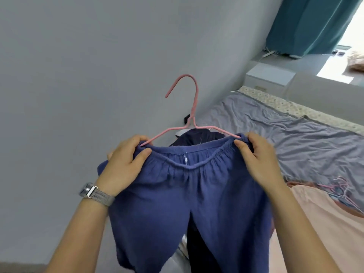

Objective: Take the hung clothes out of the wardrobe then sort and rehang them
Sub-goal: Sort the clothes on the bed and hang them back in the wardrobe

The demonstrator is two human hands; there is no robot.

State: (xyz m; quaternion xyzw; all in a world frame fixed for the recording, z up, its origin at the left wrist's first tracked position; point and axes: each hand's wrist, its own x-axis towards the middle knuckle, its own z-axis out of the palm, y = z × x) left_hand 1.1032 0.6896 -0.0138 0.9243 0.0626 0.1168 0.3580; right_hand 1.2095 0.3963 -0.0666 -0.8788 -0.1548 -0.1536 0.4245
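Holding blue trousers (189, 203) up by the elastic waistband, the left hand (126, 160) and right hand (258, 156) each pinch one end of it, thumbs in front, fingers curled behind. The waistband's ends sit over the tips of a pink wire hanger (192, 107), whose hook stands free above. The cloth looks light, soft and limp, so the gathered waistband is the best place to hold; the thin hanger probably bends easily. A small white label (186, 157) inside the waistband is too blurred to read. Beyond lie a dark garment (199, 135), then the bed (295, 134).
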